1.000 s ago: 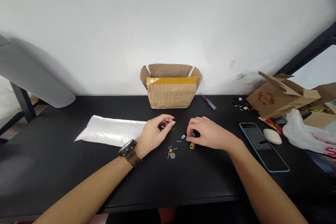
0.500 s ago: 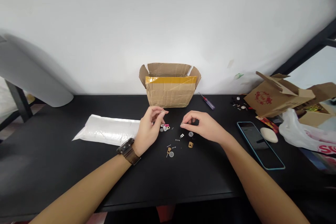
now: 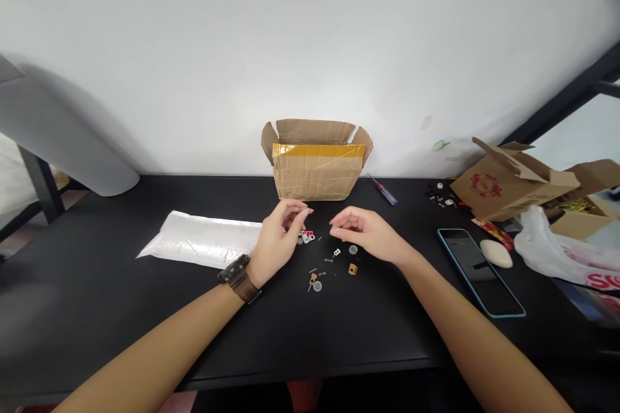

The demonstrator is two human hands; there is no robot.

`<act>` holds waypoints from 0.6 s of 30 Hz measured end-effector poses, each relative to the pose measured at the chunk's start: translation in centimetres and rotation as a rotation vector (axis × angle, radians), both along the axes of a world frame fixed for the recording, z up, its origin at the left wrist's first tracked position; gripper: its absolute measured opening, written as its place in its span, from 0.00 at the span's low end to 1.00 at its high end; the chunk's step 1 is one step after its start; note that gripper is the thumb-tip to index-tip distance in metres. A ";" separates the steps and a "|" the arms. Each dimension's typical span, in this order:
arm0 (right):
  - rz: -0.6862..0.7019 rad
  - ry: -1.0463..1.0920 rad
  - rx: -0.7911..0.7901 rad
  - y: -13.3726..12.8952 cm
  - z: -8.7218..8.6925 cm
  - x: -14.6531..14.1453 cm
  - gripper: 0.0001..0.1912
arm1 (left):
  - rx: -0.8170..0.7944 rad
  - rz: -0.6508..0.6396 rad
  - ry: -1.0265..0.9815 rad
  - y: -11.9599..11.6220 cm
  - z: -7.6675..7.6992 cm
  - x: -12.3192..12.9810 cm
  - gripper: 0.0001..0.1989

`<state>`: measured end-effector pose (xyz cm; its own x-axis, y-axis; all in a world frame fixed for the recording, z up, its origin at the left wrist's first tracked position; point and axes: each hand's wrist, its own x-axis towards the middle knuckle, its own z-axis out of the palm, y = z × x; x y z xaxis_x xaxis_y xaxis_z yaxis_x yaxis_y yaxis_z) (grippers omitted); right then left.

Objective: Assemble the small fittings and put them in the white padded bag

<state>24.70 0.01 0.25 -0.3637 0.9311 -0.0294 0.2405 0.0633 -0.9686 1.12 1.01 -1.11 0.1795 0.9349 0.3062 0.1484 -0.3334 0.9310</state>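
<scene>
My left hand [image 3: 282, 232] is closed in a pinch above the table, beside a small group of white, grey and pink parts [image 3: 306, 237]; what its fingertips hold is too small to name. Facing it, my right hand [image 3: 365, 231] also pinches something I cannot make out. Below the hands lie a white metal piece [image 3: 337, 252], a clear round cap [image 3: 353, 250] and a tan block [image 3: 353, 269]. Nearer the front are small springs [image 3: 328, 261], a tan part [image 3: 312, 279] and a grey disc [image 3: 317, 286].
An opened cardboard box [image 3: 317, 174] stands against the wall. A white padded envelope [image 3: 203, 240] lies left, a screwdriver [image 3: 386, 193] behind my right hand. Rightward are a phone [image 3: 479, 271], a white oval object [image 3: 496, 253], a plastic bag [image 3: 547, 245] and another box [image 3: 504, 184].
My right hand has shifted slightly left, with its fingers a little more raised. The view has moved slightly. The small parts on the table lie as before.
</scene>
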 end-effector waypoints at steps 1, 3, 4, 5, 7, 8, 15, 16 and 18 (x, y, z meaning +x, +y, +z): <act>0.004 -0.004 0.004 0.1 0.1 0.0 0.17 | 0.002 -0.005 0.011 0.0 0.0 0.0 0.10; 0.004 -0.019 0.014 0.1 0.3 0.1 0.18 | 0.009 -0.017 0.024 -0.1 0.0 0.0 0.10; -0.003 -0.026 0.016 0.2 0.4 0.2 0.18 | 0.013 -0.022 0.024 -0.1 0.1 0.0 0.10; -0.010 -0.025 0.016 0.2 0.4 0.3 0.18 | 0.015 -0.028 0.021 -0.1 0.1 0.1 0.10; -0.021 -0.005 0.006 0.3 0.3 0.4 0.18 | 0.022 -0.038 0.026 -0.2 0.2 0.1 0.10; -0.025 0.005 0.001 0.3 0.3 0.4 0.19 | 0.030 -0.043 0.039 -0.2 0.2 0.1 0.10; -0.083 -0.021 0.014 0.5 -0.2 0.3 0.19 | 0.048 -0.066 0.186 -0.6 0.7 0.0 0.09; -0.088 -0.012 0.008 0.6 -0.2 0.2 0.19 | 0.049 -0.066 0.190 -0.6 0.7 0.0 0.09; -0.094 0.012 -0.015 0.6 -0.4 0.1 0.19 | 0.055 -0.066 0.198 -0.6 0.8 0.0 0.08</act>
